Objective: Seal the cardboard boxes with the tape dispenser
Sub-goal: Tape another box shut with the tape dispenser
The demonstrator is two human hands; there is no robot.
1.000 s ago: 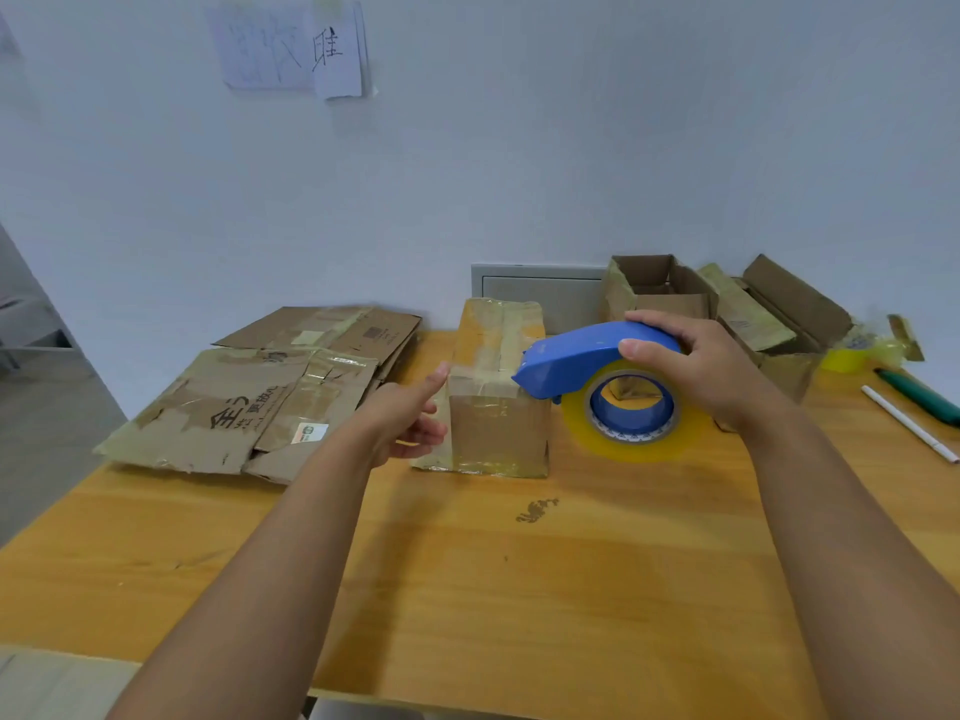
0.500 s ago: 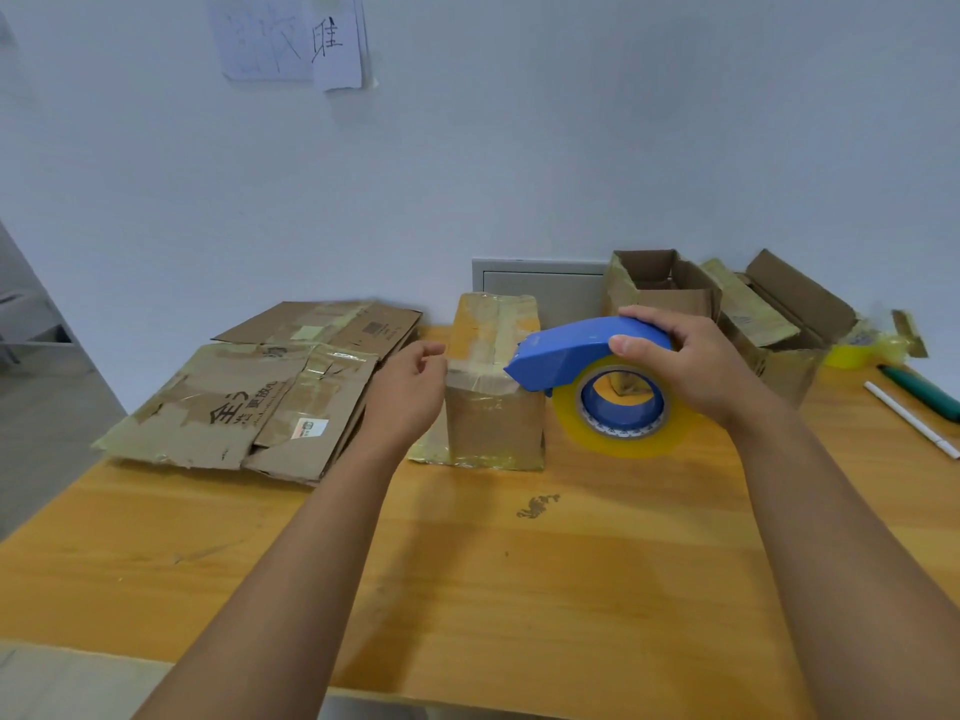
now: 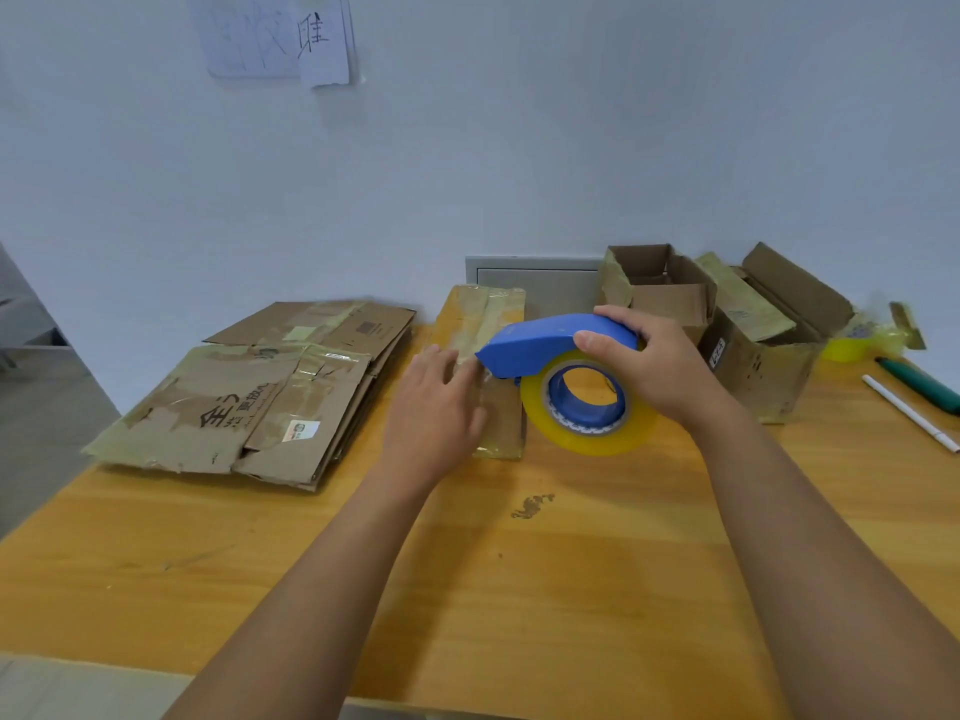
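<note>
Blue tape dispenser (image 3: 553,339) held above the wooden table (image 3: 519,589), nose pointing left, long axis left to right, yellowish roll hanging below. Nose sits over the closed cardboard box (image 3: 485,324), whose long axis runs away from the viewer. Right hand (image 3: 654,366) grips the dispenser from above, fingers curled over its top. Left hand (image 3: 434,407) lies flat on the box's near end, fingers straight, slightly apart

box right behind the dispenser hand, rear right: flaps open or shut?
Open. The rear box has its flaps standing up and its inside walls show. Whether anything lies inside, cannot tell.
</note>
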